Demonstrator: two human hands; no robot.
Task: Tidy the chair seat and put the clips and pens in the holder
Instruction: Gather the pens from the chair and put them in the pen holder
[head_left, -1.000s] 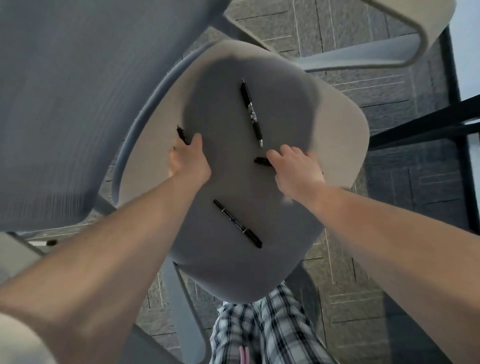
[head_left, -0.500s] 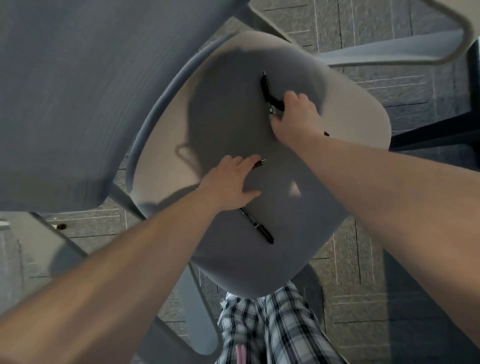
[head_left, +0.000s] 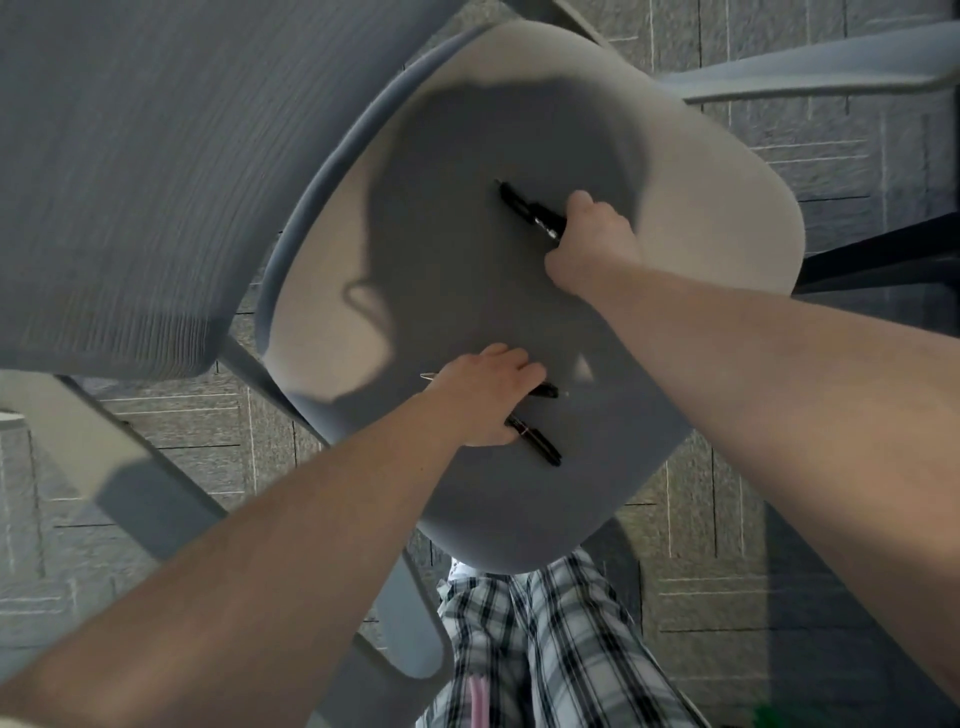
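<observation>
The grey chair seat (head_left: 467, 156) fills the middle of the head view. My right hand (head_left: 592, 244) is closed around the near end of a black pen (head_left: 527, 208), whose far end points up-left across the seat. My left hand (head_left: 485, 397) curls over a second black pen (head_left: 537, 444) near the seat's front; its capped end sticks out below my fingers. A small black piece (head_left: 545, 391) shows at my left fingertips and a thin metal tip (head_left: 428, 375) pokes out by the thumb; I cannot tell what either is. No holder is in view.
The chair's grey backrest (head_left: 104, 182) looms at upper left. Armrests run at upper right (head_left: 805, 78) and lower left (head_left: 156, 499). A dark bar (head_left: 883, 260) crosses at the right. Grey carpet tiles (head_left: 779, 519) lie below, with my plaid trousers (head_left: 545, 649) at the seat's front.
My left hand left the seat's left edge and came down onto the front pen. My right hand went from the seat's middle to the far pen and closed on it.
</observation>
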